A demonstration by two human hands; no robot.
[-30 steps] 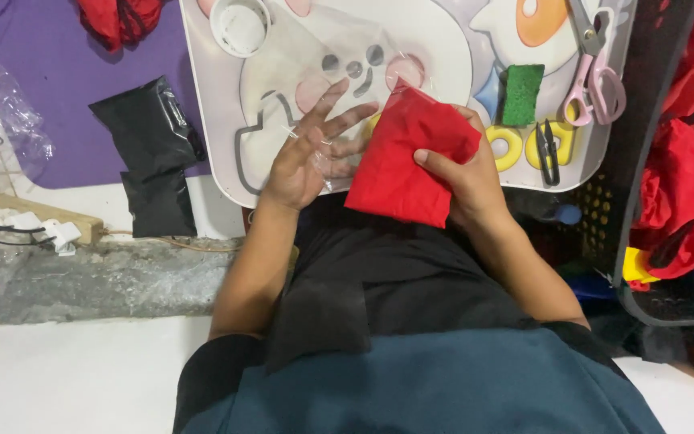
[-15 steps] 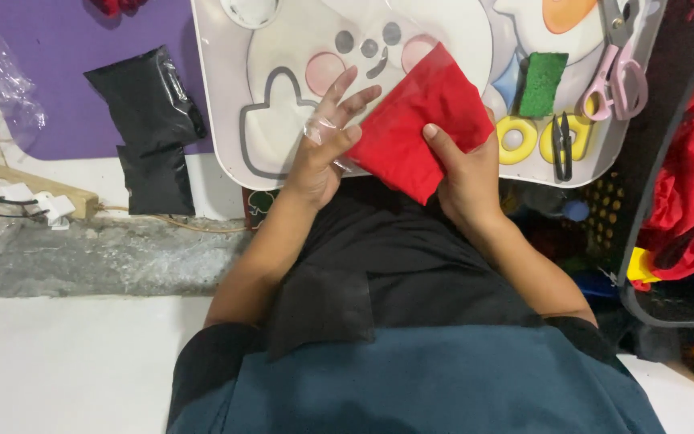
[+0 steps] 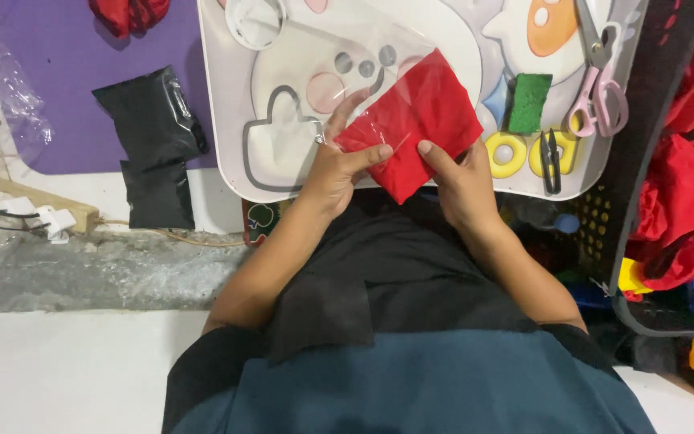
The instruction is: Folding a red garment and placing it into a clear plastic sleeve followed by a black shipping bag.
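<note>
scissors (image 3: 600, 76) handles cut off, red cloth (image 3: 128, 14) cropped

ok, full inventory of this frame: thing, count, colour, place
folded cloth: 1, red, inside a clear plastic bag, held over the tray
tray: 1, white with cartoon print, top centre
scissors: 1, pink handles, tray right
sponge: 1, green, tray right
snips: 1, black, tray lower right
black packets: 2, on the purple mat, left
purple mat: 1, top left
black crate: 1, right edge, red cloth inside
power strip: 1, white on a wooden strip, far left
left hand: grips the bag's left end
right hand: grips the bag's lower right edge
</note>
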